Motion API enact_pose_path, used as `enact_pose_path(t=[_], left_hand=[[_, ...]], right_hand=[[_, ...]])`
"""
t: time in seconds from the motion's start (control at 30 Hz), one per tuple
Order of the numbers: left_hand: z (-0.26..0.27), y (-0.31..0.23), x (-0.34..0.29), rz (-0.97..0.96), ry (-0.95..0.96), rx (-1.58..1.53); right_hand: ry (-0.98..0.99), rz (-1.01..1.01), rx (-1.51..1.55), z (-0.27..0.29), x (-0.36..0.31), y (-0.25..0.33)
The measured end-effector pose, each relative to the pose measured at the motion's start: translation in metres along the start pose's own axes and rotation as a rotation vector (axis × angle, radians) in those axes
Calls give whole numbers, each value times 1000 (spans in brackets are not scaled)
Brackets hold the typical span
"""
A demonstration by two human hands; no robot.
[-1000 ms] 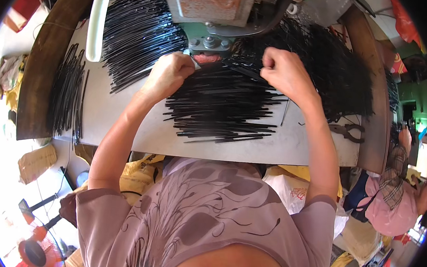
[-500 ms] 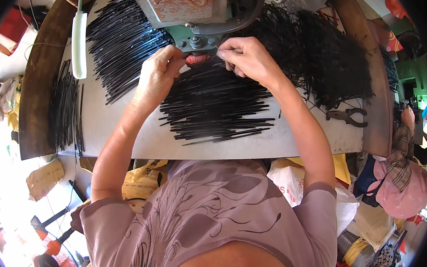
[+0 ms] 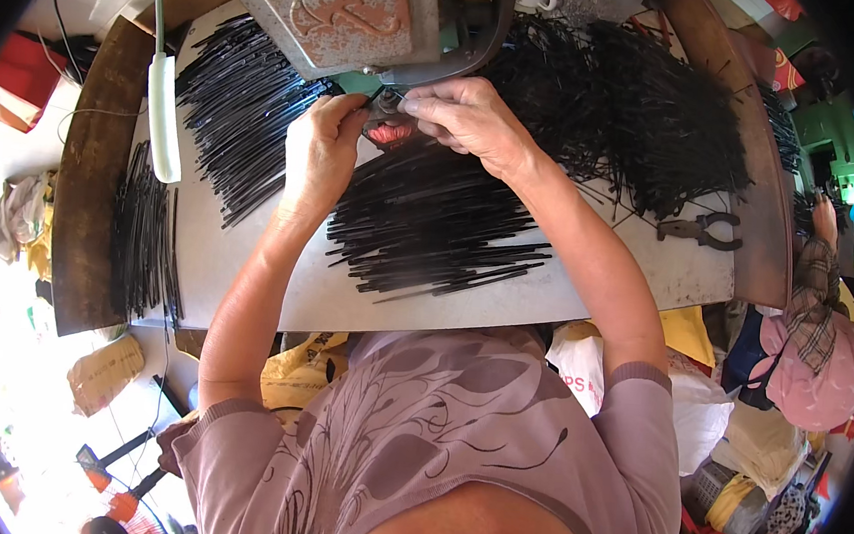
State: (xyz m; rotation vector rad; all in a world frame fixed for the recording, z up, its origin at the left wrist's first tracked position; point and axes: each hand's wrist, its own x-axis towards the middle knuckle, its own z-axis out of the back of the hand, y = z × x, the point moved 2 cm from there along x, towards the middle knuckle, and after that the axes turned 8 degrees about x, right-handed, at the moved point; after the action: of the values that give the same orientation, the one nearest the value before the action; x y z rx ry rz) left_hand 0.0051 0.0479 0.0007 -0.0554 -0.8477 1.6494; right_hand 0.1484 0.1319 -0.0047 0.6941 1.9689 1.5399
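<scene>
Pinching a thin black stick (image 3: 374, 93) w/ its fingertips, the L hand (image 3: 321, 148) is nr the big machine (image 3: 317, 7). The R hand (image 3: 473, 125) is close by, fingers bent & tips close; can't tell what's in it. A red bit (image 3: 389, 136) shows b/w the hands. On the tabletop (image 3: 218, 241) are a mid pile (image 3: 430, 222) of sticks, a L pile (image 3: 244, 112) & a messy R pile (image 3: 659, 125). Pliers (image 3: 701, 229) lie nr the R edge.

- Counter (image 3: 677, 277): pale top, brown raised edging (image 3: 90, 220) left and right.
- Far left: strong white glare (image 3: 9, 355), washing out detail.
- Lower left: orange fan (image 3: 135, 513).
- Far right: green machine (image 3: 827, 128), small bright glow (image 3: 846, 191).
</scene>
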Motion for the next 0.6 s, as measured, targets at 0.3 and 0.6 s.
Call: enact_pose_path(t=[0.3,0.6], left_hand=[[4,5,0,-90,-79,164],[31,-8,-15,-291,-55,443]], right_hand=[[-20,-30,15,0,-3,3],[-46,-90,59,5,-1,1]])
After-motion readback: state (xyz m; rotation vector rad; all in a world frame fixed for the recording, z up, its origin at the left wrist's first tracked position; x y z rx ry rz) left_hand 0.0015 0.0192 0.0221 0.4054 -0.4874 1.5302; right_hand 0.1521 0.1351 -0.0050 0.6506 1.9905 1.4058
